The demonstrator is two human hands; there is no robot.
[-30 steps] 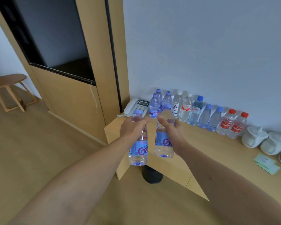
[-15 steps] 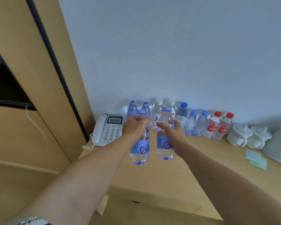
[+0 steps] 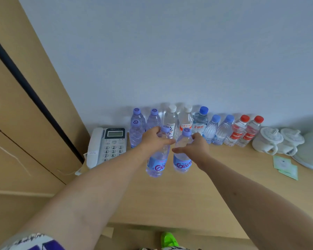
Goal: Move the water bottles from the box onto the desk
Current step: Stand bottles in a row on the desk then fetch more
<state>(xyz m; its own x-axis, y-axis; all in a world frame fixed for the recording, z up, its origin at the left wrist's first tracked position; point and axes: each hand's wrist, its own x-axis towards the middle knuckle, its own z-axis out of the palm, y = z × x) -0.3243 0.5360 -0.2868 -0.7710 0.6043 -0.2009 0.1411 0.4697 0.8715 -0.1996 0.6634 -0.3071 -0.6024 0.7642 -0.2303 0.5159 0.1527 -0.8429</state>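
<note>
- You've got one bottle in each hand: your left hand [image 3: 154,139] is wrapped around the shoulder of the left bottle [image 3: 158,159], and your right hand [image 3: 197,147] is curled around the upper half of the right bottle [image 3: 182,156], thumb sticking out toward the middle.
- Grabbing them high up near the caps makes sense to me, since it keeps the bases free so you can plant them flat on the desk [image 3: 179,195].
- Both are upright, side by side, out over the desk in front of the row of bottles [image 3: 197,127] lined up against the wall. I honestly can't tell if the bottoms are touching the wood yet or just hanging above it.
- The row hugs the wall, probably to keep the front of the desk free, so yours look headed for a second row, next to the lone purple-capped bottle [image 3: 136,134] by the phone [image 3: 107,145].
- Looks-wise: clear plastic, full of water, pale purple caps, blue label with pink lettering. The ones in the row have white, blue and red caps too.
- The box isn't in view, so no idea how many are left.
</note>
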